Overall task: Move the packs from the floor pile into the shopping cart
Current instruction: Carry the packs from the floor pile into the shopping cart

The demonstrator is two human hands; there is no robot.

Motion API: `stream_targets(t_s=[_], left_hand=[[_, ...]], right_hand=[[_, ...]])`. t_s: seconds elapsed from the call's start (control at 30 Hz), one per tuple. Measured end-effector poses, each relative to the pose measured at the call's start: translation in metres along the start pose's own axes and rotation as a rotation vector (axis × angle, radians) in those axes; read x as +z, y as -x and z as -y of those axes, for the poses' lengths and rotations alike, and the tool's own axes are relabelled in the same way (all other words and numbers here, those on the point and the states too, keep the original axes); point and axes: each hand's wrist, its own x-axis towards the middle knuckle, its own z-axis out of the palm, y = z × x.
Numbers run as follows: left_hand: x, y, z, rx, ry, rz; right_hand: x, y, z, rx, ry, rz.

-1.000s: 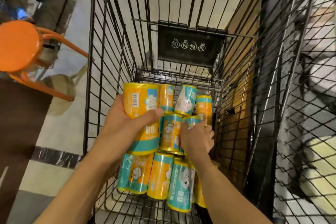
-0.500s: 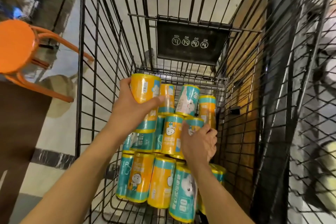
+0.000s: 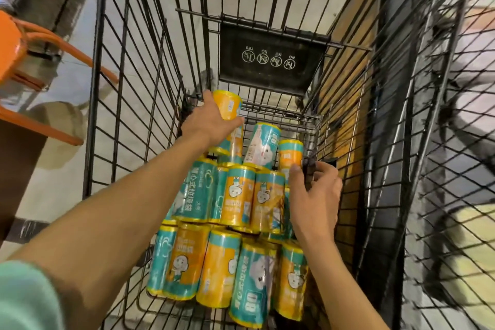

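A pack is being set at the cart's far-left corner.

The pack (image 3: 229,107) is gripped by the left hand (image 3: 211,122), fingers curled round its glossy orange-and-teal cylinder, above the stacked packs (image 3: 235,222). The right hand (image 3: 314,195) is curled round a wire of the cart (image 3: 308,126) at its right side. The pack is best lowered upright against the far wall, since slick film wraps and round sides are judged prone to rolling.

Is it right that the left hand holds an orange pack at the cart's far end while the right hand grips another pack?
Not quite. In the head view the right hand grips the cart side wire, not a pack. The left hand does hold the orange pack at the far end.
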Motion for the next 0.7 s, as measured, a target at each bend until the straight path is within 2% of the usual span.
stream_targets(t_s=[0.2,0.27,0.47,0.57,0.7], left_hand=[[0.027,-0.012,0.021,-0.019,-0.158,0.081],[0.035,-0.012,0.029,-0.054,-0.175,0.049],[0.028,-0.013,0.029,-0.12,-0.244,0.099],[0.015,-0.008,0.028,-0.05,-0.277,0.052],[-0.017,0.017,0.028,0.216,-0.437,0.017]], right_hand=[[-0.002,0.003,-0.003,-0.032,-0.042,0.027],[-0.002,0.003,-0.004,-0.04,-0.055,0.031],[0.002,0.005,0.0,-0.031,-0.021,0.07],[0.001,0.005,0.009,-0.085,0.048,0.121],[-0.008,0.011,0.024,-0.228,0.2,0.153]])
